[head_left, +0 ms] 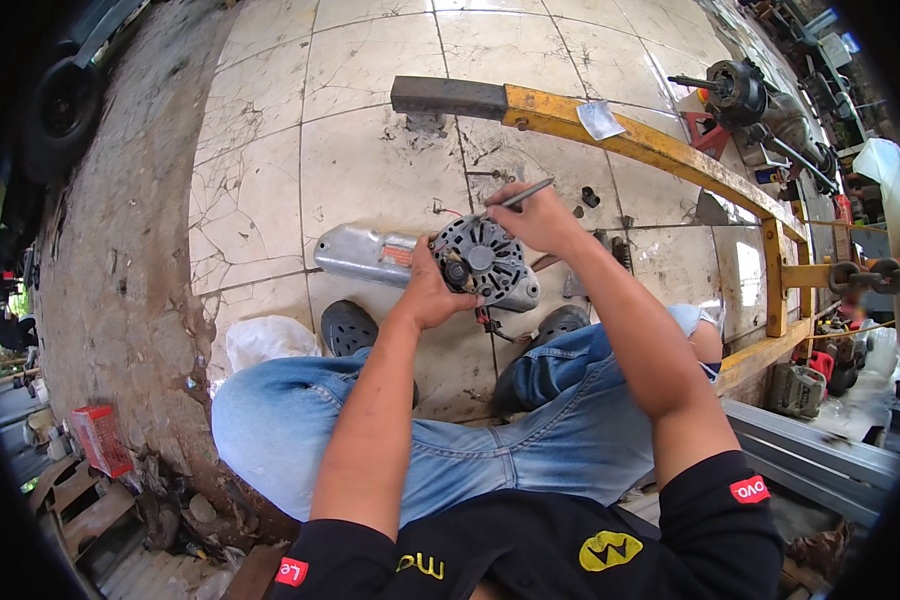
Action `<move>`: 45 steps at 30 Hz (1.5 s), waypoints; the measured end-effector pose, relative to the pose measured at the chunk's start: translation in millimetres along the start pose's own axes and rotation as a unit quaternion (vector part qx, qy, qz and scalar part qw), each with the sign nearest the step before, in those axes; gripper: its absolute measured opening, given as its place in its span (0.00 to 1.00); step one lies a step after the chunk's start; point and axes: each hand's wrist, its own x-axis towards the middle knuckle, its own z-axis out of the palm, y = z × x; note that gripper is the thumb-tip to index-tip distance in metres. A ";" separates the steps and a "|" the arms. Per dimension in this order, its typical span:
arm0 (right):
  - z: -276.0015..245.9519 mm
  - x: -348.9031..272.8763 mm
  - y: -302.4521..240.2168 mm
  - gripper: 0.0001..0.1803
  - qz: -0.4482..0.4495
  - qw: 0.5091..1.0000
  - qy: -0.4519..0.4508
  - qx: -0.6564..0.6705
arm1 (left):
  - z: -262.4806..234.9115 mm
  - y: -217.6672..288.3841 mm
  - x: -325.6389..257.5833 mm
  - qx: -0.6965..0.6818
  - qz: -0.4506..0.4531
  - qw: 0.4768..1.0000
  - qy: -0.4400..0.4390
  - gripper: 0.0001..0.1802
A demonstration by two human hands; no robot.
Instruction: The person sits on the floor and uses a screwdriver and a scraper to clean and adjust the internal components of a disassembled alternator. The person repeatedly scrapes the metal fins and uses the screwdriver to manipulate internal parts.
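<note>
An alternator (478, 258) with a round, slotted grey metal housing sits on a long silver metal cover (355, 252) on the tiled floor, between my feet. My left hand (430, 287) is wrapped around its left and near side. In my right hand (536, 218) is a slim grey metal rod-like tool (528, 193), gripped between the fingers at the alternator's upper right edge. The fingers hide the tool's lower end, so its kind does not show. A red wire (451, 211) sticks up from the far side of the housing.
A yellow steel frame (660, 155) with a dark end crosses the floor ahead and right. Small dark parts (590, 197) lie right of the alternator. A white plastic bag (268, 342) rests by my left knee. A red crate (102, 440) stands far left, a black drum-shaped part (738, 93) far right.
</note>
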 end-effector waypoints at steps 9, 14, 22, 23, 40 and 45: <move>3.8 2.9 -10.9 0.09 0.024 0.999 -0.047 0.005 | -3.6 8.8 -5.1 -0.064 -0.002 0.998 0.022 0.68; 11.4 -0.7 -24.4 0.10 0.021 0.998 -0.064 -0.019 | -11.1 4.4 -6.3 -0.016 -0.022 1.000 -0.006 0.75; 3.5 1.6 -29.3 0.11 0.056 0.995 -0.079 0.020 | -3.4 -9.7 -4.3 -0.057 -0.001 0.998 0.026 0.75; 7.2 -0.1 -31.9 0.11 0.056 0.990 -0.124 0.024 | -3.8 -13.0 -3.7 -0.061 -0.001 0.998 0.025 0.75; 2.3 4.6 -28.7 0.12 0.081 0.988 -0.128 0.004 | -9.4 6.4 -2.1 -0.007 -0.002 0.999 -0.035 0.76; -11.7 17.6 -16.4 0.10 0.065 0.997 -0.027 -0.006 | -7.9 9.8 -5.3 0.007 -0.011 1.000 -0.020 0.76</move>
